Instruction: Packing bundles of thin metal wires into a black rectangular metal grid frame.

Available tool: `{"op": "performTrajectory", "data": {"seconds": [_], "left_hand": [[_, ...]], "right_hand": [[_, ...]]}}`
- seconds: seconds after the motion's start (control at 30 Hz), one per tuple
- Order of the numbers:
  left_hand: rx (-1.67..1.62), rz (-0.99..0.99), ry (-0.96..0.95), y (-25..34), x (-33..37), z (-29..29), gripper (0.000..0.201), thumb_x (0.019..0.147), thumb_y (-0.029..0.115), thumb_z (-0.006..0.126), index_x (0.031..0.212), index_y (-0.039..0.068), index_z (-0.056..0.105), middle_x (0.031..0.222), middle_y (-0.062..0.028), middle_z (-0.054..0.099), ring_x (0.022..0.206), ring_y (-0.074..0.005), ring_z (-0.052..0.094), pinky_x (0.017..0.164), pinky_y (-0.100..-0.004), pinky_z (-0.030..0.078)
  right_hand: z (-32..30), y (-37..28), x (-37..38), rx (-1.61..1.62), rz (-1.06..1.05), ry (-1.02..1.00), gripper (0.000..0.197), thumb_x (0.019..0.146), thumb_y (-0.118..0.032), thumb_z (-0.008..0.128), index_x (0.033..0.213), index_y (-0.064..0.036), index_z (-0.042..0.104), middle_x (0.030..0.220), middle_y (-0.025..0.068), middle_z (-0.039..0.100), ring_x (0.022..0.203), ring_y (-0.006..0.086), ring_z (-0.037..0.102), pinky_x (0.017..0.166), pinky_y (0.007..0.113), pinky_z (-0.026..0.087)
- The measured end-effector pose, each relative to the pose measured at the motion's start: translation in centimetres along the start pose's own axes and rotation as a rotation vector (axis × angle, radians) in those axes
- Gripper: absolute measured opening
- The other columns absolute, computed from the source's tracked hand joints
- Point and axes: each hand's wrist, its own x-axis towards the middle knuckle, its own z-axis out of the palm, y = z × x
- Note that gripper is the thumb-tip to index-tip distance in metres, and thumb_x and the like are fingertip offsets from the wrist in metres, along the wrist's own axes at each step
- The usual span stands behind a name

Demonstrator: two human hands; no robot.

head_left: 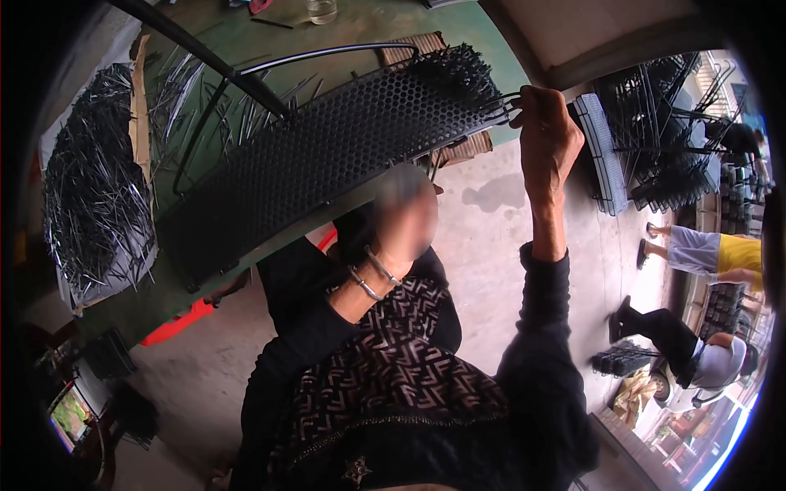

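Observation:
A long black perforated panel (303, 139) with honeycomb-like holes slants across the green table in front of me. Dense black bristle-like strips (458, 78) stand up from its far right end. Beyond that end, my right hand (550, 135) is closed in a pinch on thin black strips (508, 102) that reach back to the panel's edge. My left hand (401, 213), with two bracelets at the wrist, is at the panel's near edge. A blur covers its fingers, so I cannot see whether they grip anything.
An open cardboard box (102, 188) heaped with loose black strips is on the left. More strips (176, 90) lie scattered behind the panel, near a curved black rod (327, 51). A glass (322, 10) stands at the back. Wire racks (655, 131) and other people (712, 250) are at the right.

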Motion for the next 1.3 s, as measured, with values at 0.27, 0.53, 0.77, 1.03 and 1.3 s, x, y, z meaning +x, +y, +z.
{"op": "performTrajectory", "data": {"seconds": [0.27,0.53,0.77,1.03,1.3], "left_hand": [[-0.011,0.007,-0.021,-0.1,0.1,-0.2,0.026,0.097,0.029,0.058,0.104,0.004,0.057,0.068,0.0073,0.036,0.055,-0.0011,0.028,0.047,-0.0178,0.021],[0.0,0.01,-0.036,-0.2,-0.2,-0.3,0.028,0.096,0.031,0.059,0.104,0.004,0.058,0.068,0.0079,0.035,0.054,-0.0013,0.027,0.047,-0.0178,0.021],[-0.001,0.03,-0.046,-0.6,0.0,-0.7,0.028,0.095,0.034,0.061,0.099,0.006,0.062,0.067,0.0087,0.039,0.053,0.0004,0.029,0.045,-0.0169,0.021],[-0.004,0.027,-0.047,-0.7,0.2,-0.7,0.029,0.095,0.034,0.061,0.1,0.006,0.062,0.068,0.008,0.041,0.053,0.0001,0.03,0.045,-0.0172,0.021],[0.004,0.031,-0.045,-0.1,-0.3,0.2,0.03,0.096,0.032,0.06,0.104,0.004,0.06,0.068,0.0073,0.041,0.053,-0.0004,0.031,0.045,-0.0171,0.021]], "right_hand": [[0.9,0.9,0.6,-0.105,0.06,-0.139,0.015,0.091,-0.016,0.062,0.095,-0.0015,0.066,0.071,0.0075,0.068,0.055,0.0115,0.062,0.055,0.025,0.047],[1.3,0.7,1.2,-0.121,-0.001,-0.13,0.012,0.092,-0.013,0.058,0.091,-0.0031,0.064,0.07,0.0075,0.068,0.061,0.013,0.064,0.057,0.026,0.048],[1.2,0.5,1.0,-0.132,-0.101,-0.098,0.01,0.092,-0.012,0.057,0.095,-0.0045,0.062,0.07,0.0074,0.068,0.062,0.0166,0.064,0.059,0.03,0.048],[1.5,0.4,1.3,-0.156,-0.099,-0.119,0.009,0.093,-0.013,0.058,0.093,-0.0047,0.062,0.071,0.0075,0.067,0.064,0.0174,0.064,0.061,0.03,0.048],[2.0,0.6,0.4,-0.177,-0.145,-0.06,0.009,0.087,-0.017,0.066,0.091,-0.0101,0.071,0.084,0.0046,0.064,0.071,0.0174,0.063,0.064,0.029,0.048]]}}
